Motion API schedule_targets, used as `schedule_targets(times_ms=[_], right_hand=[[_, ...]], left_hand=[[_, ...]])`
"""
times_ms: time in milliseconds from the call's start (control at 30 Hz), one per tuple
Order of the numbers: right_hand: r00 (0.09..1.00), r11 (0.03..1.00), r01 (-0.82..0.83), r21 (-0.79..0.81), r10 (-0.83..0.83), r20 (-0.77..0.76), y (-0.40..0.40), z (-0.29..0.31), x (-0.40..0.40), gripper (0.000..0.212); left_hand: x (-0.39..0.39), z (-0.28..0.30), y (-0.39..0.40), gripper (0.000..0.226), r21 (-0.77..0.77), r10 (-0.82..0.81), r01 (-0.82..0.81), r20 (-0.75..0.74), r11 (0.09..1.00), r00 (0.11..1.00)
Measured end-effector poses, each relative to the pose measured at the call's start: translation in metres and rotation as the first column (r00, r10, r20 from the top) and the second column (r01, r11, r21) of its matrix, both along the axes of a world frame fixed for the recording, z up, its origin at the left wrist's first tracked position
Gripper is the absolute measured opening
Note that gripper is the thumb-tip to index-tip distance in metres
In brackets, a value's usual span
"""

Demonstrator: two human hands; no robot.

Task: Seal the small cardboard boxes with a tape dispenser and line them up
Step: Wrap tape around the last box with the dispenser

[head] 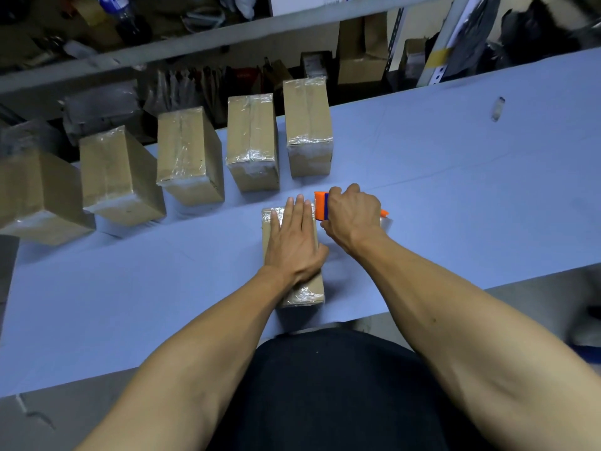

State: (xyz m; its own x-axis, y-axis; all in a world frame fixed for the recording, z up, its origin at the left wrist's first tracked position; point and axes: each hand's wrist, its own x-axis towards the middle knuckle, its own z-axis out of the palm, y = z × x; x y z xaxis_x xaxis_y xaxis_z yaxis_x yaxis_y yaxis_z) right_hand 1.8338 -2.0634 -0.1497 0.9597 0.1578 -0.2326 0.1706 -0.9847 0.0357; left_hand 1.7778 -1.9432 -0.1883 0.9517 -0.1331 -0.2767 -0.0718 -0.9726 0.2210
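Here, five taped boxes point(192, 157) stand in a row along the counter's point(455, 164) far edge. Nearer, the left hand point(294, 245) presses flat and open on the small cardboard box point(304, 292), likely light, stiff and tape-slick, best held by its sides. The right hand point(353, 218) grips the orange tape dispenser point(321, 206) beside its far corner. Open counter lies rightward.

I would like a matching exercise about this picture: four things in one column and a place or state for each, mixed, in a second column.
Things:
1. left hand
2. right hand
3. tape dispenser
4. row of boxes

Places or states:
A. orange and blue, held beside the near box
B. standing at the far edge of the table
C. flat on top of the near box
D. gripping the dispenser

Pairs: 1-C, 2-D, 3-A, 4-B
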Motion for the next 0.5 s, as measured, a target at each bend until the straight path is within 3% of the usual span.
schedule_targets(times_ms=[333, 500], right_hand=[[1.000, 1.000, -0.003, -0.015, 0.003, 0.006, -0.005, 0.001, -0.005, 0.047], [0.997, 1.000, -0.011, 0.012, 0.012, -0.082, 0.003, -0.020, 0.002, 0.042]], left_hand=[[-0.003, -0.001, 0.001, 0.087, -0.033, -0.009, 0.010, 0.041, 0.999, 0.999], [-0.002, -0.006, 0.003, 0.086, -0.067, 0.004, 0.000, 0.071, 0.998, 0.997]])
